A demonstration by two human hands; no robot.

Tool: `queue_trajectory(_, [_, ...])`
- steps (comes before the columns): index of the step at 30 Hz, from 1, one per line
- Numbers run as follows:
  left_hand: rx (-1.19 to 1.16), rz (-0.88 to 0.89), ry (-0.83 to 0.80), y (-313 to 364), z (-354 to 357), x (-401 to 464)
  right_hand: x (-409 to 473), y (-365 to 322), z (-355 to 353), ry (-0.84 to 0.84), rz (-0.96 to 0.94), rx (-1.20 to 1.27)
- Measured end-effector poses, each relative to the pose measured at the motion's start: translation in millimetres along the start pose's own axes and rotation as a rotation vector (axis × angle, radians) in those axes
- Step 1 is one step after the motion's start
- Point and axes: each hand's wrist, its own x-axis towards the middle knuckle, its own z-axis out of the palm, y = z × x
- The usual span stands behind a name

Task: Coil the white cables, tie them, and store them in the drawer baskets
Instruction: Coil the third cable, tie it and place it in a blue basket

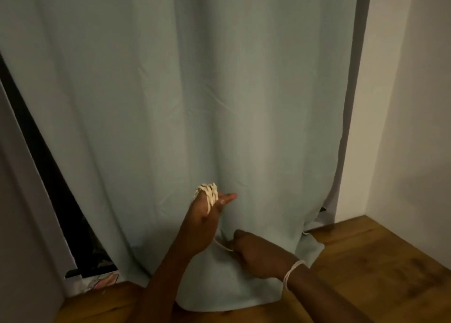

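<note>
Right now we are midway through coiling one white cable (211,195): our left hand (207,212) is raised in front of the curtain (195,90), fingers spread straight, with the finished loops wound around them. A loose strand runs down from it to our right hand (256,252), which is curled around the cable, low by the curtain's hem above the wooden floor (378,261). A pale cord band (291,272) sits on our right wrist. We judge the next move calls for feeding the strand up into another loop, keeping it taut; no drawer baskets are in view yet
</note>
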Motion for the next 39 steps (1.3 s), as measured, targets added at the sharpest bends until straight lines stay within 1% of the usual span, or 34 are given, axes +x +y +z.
queue_trajectory(1, [0.253,0.075,-0.027,-13,-4,-4,-1,-8,-11,0.023,-0.011,-0.059])
queue_trajectory(2, [0.376,0.116,-0.079,-23,-7,-8,-3,-14,-24,0.053,-0.026,-0.101])
queue_trajectory(3, [0.420,0.113,-0.143,-29,-9,-12,-5,-18,-42,0.079,-0.057,-0.101])
queue_trajectory(4, [0.395,0.041,-0.195,-26,-10,-16,-8,-21,-59,0.082,-0.103,-0.056])
queue_trajectory(5, [0.271,-0.089,-0.279,-18,-9,-21,-10,-23,-76,0.079,-0.153,0.043])
queue_trajectory(6, [0.070,-0.225,-0.349,-9,-7,-25,-13,-23,-90,0.087,-0.183,0.169])
queue_trajectory(7, [-0.122,-0.330,-0.378,-1,-4,-30,-13,-22,-100,0.123,-0.192,0.297])
queue_trajectory(9, [-0.438,-0.469,-0.353,11,2,-31,-10,-14,-103,0.252,-0.174,0.498])
queue_trajectory(11, [-0.689,-0.595,-0.309,18,10,-28,-3,-10,-88,0.432,-0.179,0.601])
queue_trajectory(13, [-0.798,-0.628,-0.264,21,20,-26,1,-11,-62,0.541,-0.170,0.714])
queue_trajectory(15, [-0.797,-0.650,-0.214,23,24,-26,-1,-16,-41,0.595,-0.070,0.873])
queue_trajectory(16, [-0.787,-0.674,-0.172,26,25,-25,-1,-19,-34,0.650,-0.017,0.918])
queue_trajectory(17, [-0.755,-0.692,-0.122,29,26,-23,-1,-22,-29,0.724,0.022,0.923])
queue_trajectory(18, [-0.657,-0.693,-0.075,29,28,-20,0,-24,-27,0.789,0.045,0.904])
queue_trajectory(19, [-0.488,-0.646,-0.043,28,31,-17,2,-25,-26,0.839,0.062,0.877])
queue_trajectory(20, [-0.325,-0.561,-0.006,28,36,-15,5,-26,-25,0.878,0.076,0.855])
queue_trajectory(21, [-0.228,-0.506,0.060,28,43,-13,8,-26,-25,0.920,0.086,0.838])
queue_trajectory(23, [-0.141,-0.450,0.236,28,52,-11,12,-22,-26,1.013,0.101,0.813])
queue_trajectory(24, [-0.109,-0.413,0.295,29,57,-10,12,-21,-27,1.058,0.107,0.800])
queue_trajectory(26, [-0.063,-0.397,0.326,34,68,-12,12,-20,-28,1.124,0.122,0.814])
queue_trajectory(27, [-0.073,-0.423,0.332,36,74,-14,11,-19,-27,1.154,0.136,0.819])
queue_trajectory(28, [-0.131,-0.483,0.350,39,79,-14,12,-19,-26,1.188,0.157,0.818])
queue_trajectory(31, [-0.471,-0.773,0.380,46,93,-7,17,-18,-20,1.295,0.263,0.806])
queue_trajectory(33, [-0.612,-0.891,0.384,48,93,1,22,-17,-17,1.309,0.327,0.761])
queue_trajectory(36, [-0.661,-0.883,0.349,52,95,6,21,-14,-20,1.310,0.383,0.719])
queue_trajectory(39, [-0.589,-0.812,0.280,43,106,0,14,-2,-22,1.342,0.373,0.710])
